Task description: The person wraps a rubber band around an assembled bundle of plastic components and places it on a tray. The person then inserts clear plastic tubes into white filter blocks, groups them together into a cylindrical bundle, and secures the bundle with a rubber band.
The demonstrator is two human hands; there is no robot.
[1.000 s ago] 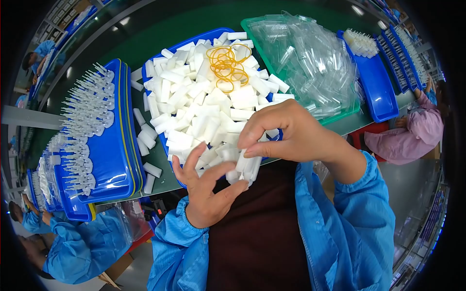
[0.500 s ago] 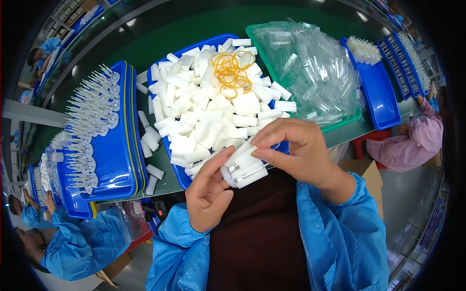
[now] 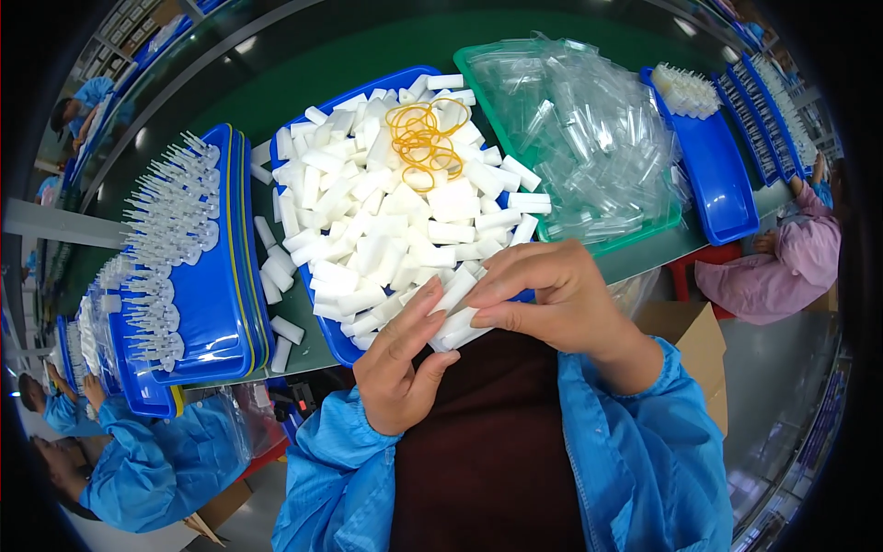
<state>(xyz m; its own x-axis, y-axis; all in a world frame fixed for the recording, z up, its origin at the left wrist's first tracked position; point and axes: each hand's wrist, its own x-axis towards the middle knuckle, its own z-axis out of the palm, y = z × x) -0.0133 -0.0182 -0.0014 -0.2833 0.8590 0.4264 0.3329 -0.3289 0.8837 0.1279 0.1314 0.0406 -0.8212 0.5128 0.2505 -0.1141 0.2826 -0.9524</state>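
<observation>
A small bundle of white plastic pieces [image 3: 457,317] is held between the two hands, just at the near edge of the blue tray [image 3: 342,342]. The left hand [image 3: 402,362] is placed under the bundle with its fingers stretched upward and pressed against it. The right hand [image 3: 552,296] is closed over the bundle from above (its fingertips are touching the top pieces). Directly beyond the hands, the tray is filled with a heap of loose white pieces [image 3: 386,230], and some yellow rubber bands [image 3: 423,145] are lying on the far part of the heap. To the right of the hands, well apart, a green tray with clear plastic parts [image 3: 589,138] is seen. To the left, stacked blue trays with white pronged parts [image 3: 175,248] are standing.
</observation>
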